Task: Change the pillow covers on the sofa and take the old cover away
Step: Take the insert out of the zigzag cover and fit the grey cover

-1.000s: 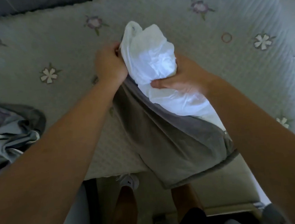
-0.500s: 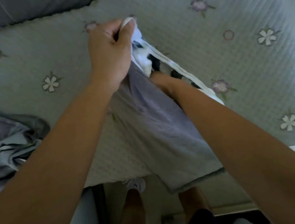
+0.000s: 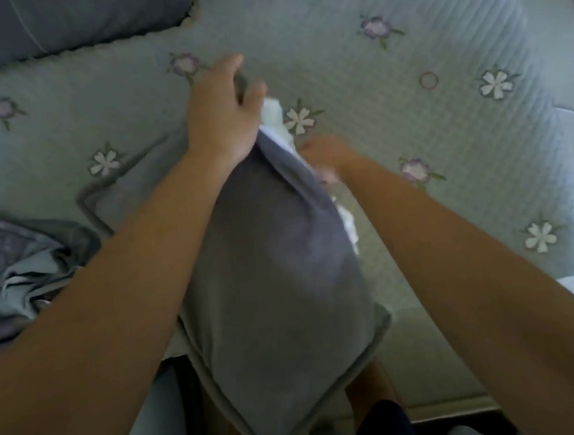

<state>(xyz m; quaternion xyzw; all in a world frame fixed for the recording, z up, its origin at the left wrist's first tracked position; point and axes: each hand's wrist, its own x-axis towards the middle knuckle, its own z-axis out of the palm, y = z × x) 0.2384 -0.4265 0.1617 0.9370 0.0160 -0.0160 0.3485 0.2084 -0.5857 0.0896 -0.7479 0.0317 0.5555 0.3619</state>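
A grey pillow cover [image 3: 277,286], now plump with the white pillow [image 3: 276,115] inside, stands on end at the sofa's front edge. White fabric shows only at the cover's top opening and along its right seam. My left hand [image 3: 222,112] grips the top edge of the cover's opening. My right hand [image 3: 325,154] is blurred at the opening's right side, fingers against the white pillow and the cover's edge. A crumpled grey-purple old cover [image 3: 19,276] lies on the sofa at the left.
The sofa seat wears a pale green quilted throw [image 3: 408,122] with embroidered flowers. A dark grey cushion [image 3: 67,21] sits at the back left. A small pink ring [image 3: 428,80] lies on the throw. My legs and the floor show below the sofa edge.
The white pillow, held outside the cover a second ago, has gone down inside it. The cover has filled out, and my right hand has come out to the opening's edge.
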